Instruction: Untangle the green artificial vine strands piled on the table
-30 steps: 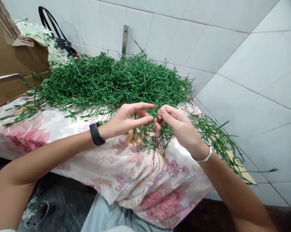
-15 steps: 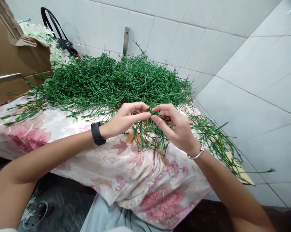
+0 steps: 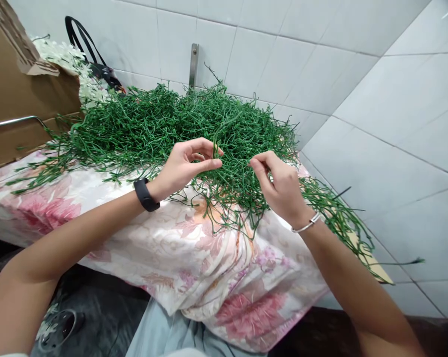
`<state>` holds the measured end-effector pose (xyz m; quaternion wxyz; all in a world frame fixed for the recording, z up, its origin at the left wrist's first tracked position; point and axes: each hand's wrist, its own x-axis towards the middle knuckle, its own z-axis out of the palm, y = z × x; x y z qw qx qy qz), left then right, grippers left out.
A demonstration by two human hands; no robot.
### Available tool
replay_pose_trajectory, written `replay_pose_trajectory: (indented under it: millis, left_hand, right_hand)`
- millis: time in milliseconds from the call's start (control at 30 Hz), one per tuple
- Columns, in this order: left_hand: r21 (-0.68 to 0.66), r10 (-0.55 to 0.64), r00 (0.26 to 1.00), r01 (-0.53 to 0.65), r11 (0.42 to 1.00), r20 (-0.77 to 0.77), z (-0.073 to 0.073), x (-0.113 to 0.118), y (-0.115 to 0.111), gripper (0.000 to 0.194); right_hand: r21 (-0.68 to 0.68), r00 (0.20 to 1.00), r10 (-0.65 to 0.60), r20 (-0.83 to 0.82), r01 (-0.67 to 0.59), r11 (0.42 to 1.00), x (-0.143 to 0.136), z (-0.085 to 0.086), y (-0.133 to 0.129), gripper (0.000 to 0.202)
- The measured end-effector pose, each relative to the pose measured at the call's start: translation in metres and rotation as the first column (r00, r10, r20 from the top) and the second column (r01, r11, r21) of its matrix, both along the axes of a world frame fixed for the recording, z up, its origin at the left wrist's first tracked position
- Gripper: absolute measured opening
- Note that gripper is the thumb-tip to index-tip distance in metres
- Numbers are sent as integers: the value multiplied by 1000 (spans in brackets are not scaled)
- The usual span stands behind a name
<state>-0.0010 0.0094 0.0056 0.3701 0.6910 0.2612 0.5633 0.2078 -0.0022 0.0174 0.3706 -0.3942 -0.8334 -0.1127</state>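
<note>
Hands now apart: left hand (image 3: 184,166) pinching green stem (image 3: 215,141), right hand (image 3: 279,186) pinched, contents unclear, over stem pile (image 3: 153,124); separation apparently under way

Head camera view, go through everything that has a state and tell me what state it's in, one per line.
left hand: pinched shut on a green stem
right hand: fingers pinched, contents unclear
green stem pile: tangled, heaped on the cloth
floral cloth: draped over the edge
cardboard box: open, flap torn

It looks like a small craft workroom in a tiled corner. A cloth-covered table (image 3: 216,277) carries heaped green artificial stems (image 3: 171,124). A cardboard box (image 3: 19,99) with white flowers (image 3: 65,54) stands at its left edge.
</note>
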Motion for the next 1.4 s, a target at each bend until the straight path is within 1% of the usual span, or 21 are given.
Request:
replay_pose_trajectory:
  millis: [67,133,167,200,233,267,333,400,500,567,667,767,833,900,1033,1133,1300,1400]
  left_hand:
    - [-16,-45,999,45,999,-27,-3,3,-1,21]
    - [-15,-59,996,58,998,-61,-5,6,-3,21]
    - [-5,-51,995,51,999,-81,-7,7,-4,21]
    - [9,-36,994,38,999,-106,-8,8,-4,22]
    - [26,-16,991,20,999,-130,-9,9,-5,22]
    - [43,5,988,1,999,-155,-10,9,-5,23]
    - [69,38,979,-25,997,-199,-12,9,-4,25]
    - [89,55,972,-35,995,-227,-14,10,-4,26]
    - [107,53,968,-28,994,-247,-14,10,-5,27]
    - [127,59,964,-27,991,-261,-14,9,-7,27]
    - [209,110,946,-46,977,-304,-13,10,-11,28]
    - [279,133,927,-32,960,-351,-13,11,-14,28]
    - [284,111,925,-3,959,-365,-12,11,-15,27]
    - [261,84,936,8,965,-342,-11,12,-15,24]
    - [142,44,970,-10,990,-241,-9,12,-13,20]
    - [62,17,982,-5,998,-189,-7,12,-13,18]
    - [-6,-83,979,84,996,-185,-6,12,-13,16]
    - [-59,-122,976,113,992,-181,-7,13,-13,14]
  right_hand:
    - [-6,997,-73,23,73,997,4,-2,9,18]
    - [11,989,-138,52,137,990,7,-3,15,22]
    - [20,987,-151,52,151,988,8,-2,16,26]
    - [14,990,-137,45,136,991,7,-1,15,27]
    - [-17,996,-88,36,88,996,6,0,13,27]
    - [-71,1000,-9,23,10,997,4,2,9,24]
    - [-191,987,158,-3,-155,969,-2,5,-1,19]
    - [-239,970,241,-24,-240,941,-7,6,-9,16]
    - [-266,955,285,-78,-295,918,-13,5,-17,13]
    - [-336,942,301,-149,-335,881,-15,4,-18,12]
    - [-447,922,285,-261,-378,811,-17,2,-18,13]
    - [-501,914,267,-305,-393,772,-17,0,-17,16]
    - [-499,914,255,-315,-388,775,-16,0,-16,17]
    - [-482,913,245,-325,-383,788,-15,0,-15,17]
    - [-433,932,232,-277,-337,836,-12,1,-12,17]
    - [-372,948,222,-229,-296,879,-11,2,-10,16]
    - [-328,946,248,-206,-306,894,-10,-2,-7,12]
    - [-278,968,202,-149,-237,931,-12,-3,-9,8]
